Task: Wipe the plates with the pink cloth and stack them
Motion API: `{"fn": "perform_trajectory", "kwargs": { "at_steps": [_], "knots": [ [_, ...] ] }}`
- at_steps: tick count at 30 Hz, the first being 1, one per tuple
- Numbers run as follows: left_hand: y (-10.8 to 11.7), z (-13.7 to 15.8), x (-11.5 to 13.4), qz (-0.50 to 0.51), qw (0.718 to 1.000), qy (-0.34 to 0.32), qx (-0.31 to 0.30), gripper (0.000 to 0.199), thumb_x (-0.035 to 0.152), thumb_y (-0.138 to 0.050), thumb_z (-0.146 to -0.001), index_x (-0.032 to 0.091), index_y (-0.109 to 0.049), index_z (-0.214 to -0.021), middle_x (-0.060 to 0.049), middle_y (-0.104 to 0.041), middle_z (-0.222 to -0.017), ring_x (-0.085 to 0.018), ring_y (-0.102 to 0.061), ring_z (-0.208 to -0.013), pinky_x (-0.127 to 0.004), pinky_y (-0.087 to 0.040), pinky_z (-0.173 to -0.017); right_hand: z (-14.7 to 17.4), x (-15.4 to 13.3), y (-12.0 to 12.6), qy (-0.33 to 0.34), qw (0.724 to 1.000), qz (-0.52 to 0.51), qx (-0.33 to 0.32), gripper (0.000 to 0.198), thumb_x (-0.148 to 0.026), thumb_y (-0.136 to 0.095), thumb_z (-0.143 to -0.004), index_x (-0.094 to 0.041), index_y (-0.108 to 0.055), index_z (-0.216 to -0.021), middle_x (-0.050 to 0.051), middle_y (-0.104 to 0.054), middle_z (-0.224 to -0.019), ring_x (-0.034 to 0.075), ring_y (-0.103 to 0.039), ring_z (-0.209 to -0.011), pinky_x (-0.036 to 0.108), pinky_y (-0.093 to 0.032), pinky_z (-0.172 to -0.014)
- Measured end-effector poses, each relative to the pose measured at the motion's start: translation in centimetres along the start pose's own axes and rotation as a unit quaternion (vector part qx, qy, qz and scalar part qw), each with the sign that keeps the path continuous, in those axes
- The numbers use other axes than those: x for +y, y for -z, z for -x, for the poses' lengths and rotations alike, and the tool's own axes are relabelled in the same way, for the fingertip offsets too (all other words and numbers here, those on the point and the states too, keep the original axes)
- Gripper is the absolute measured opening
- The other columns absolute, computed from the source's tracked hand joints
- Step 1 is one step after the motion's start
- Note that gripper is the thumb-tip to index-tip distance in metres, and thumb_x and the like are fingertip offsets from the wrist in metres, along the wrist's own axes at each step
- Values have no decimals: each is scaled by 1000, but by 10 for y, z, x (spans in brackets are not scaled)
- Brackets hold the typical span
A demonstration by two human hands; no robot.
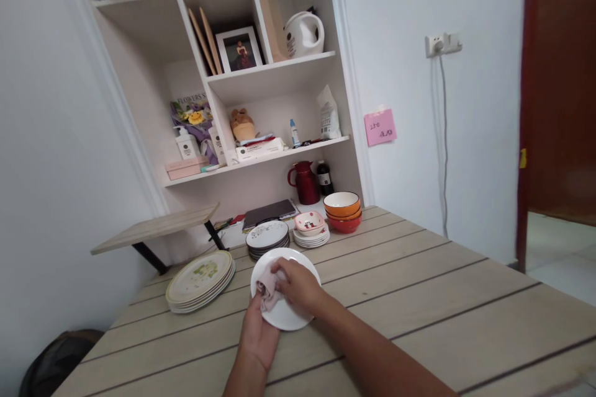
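A plain white plate [293,316] is held above the slatted wooden table [419,304]. My left hand [261,329] grips its near left edge, with the thumb over the rim and the fingers hidden below. A crumpled pale pink cloth [270,298] lies against the plate's face, bunched in my right hand [295,285]. The right fingers are curled round the cloth and press it near the plate's left side. Part of the cloth reaches the left thumb.
Behind the plate stand a stack of patterned plates [267,234], small white dishes [313,239] under a pink bowl [310,221], and orange and red bowls [343,211]. Large plates [200,279] are stacked at left, near a raised wooden shelf [158,226]. A red jug [306,183] stands at the back.
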State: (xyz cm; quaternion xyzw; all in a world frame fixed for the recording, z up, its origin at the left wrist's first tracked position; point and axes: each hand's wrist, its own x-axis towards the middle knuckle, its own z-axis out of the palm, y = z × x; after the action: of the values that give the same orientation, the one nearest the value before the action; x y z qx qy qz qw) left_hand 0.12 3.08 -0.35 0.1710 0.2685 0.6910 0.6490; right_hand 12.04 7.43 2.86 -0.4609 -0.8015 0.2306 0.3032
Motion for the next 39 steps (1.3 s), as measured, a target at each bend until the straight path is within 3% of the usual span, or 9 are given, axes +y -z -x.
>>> {"fn": "perform_trajectory", "kwargs": {
  "at_steps": [5, 11, 14, 19, 26, 31, 35, 39],
  "knots": [
    [11, -4, -2, 28, 998, 5, -52, 36, 22, -50, -93, 17, -61, -127, -15, -73, -107, -27, -68, -103, -45, -45, -102, -2, 5, 16, -63, 996, 64, 26, 34, -34, -55, -83, -31, -56, -117, 5, -60, -117, 21, -61, -96, 30, -37, -74],
    [10, -1, -4, -3, 1000, 8, 6, 47, 25, -52, -93, 15, -48, -139, -17, -72, -108, -29, -66, -106, -48, -43, -103, -4, 22, 35, -104, 986, 127, -10, 30, -38, -57, -79, -25, -61, -106, 11, -69, -103, 28, -63, -95, 33, -38, -69],
    [8, 0, -4, -5, 1000, 4, 9, 49, 25, -52, -93, 13, -47, -139, -18, -71, -109, -29, -66, -108, -47, -43, -104, -3, 24, 43, -83, 985, 137, -61, 26, -38, -65, -71, -24, -65, -92, 10, -71, -96, 28, -64, -87, 32, -37, -63],
    [9, -1, -2, 22, 998, 40, -39, 41, 26, -49, -93, 9, -57, -130, -18, -73, -104, -29, -66, -106, -46, -45, -101, 7, 13, 37, -11, 984, 124, -126, 24, -37, -76, -54, -25, -64, -72, 3, -70, -80, 24, -62, -76, 28, -34, -58],
    [7, -3, 0, 24, 998, 48, -33, 36, 28, -42, -96, 10, -72, -101, -13, -76, -87, -26, -71, -92, -44, -50, -95, 13, -10, 0, 22, 997, 60, -33, 32, -32, -59, -74, -28, -59, -106, 4, -69, -103, 23, -60, -93, 30, -34, -69],
    [6, -5, -4, 27, 999, 33, -34, 30, 24, -50, -92, 12, -69, -111, -14, -75, -96, -27, -71, -95, -45, -50, -95, 2, -2, 1, 15, 1000, 11, 19, 34, -24, -50, -82, -26, -56, -115, 6, -63, -113, 22, -57, -103, 30, -35, -81],
    [4, -1, -3, 15, 999, 21, -46, 29, 24, -54, -90, 13, -68, -114, -15, -75, -99, -28, -70, -95, -44, -49, -96, -1, 7, 8, 20, 999, -25, 14, 41, -17, -52, -78, -25, -58, -118, 6, -60, -112, 19, -57, -100, 28, -39, -82],
    [3, 1, -2, 4, 999, 16, -34, 26, 19, -54, -89, 12, -70, -109, -14, -75, -96, -26, -71, -94, -42, -49, -97, 4, 5, 9, 42, 998, -47, -1, 44, -36, -61, -79, -27, -56, -122, 5, -58, -111, 19, -57, -99, 27, -42, -83]
  ]
}}
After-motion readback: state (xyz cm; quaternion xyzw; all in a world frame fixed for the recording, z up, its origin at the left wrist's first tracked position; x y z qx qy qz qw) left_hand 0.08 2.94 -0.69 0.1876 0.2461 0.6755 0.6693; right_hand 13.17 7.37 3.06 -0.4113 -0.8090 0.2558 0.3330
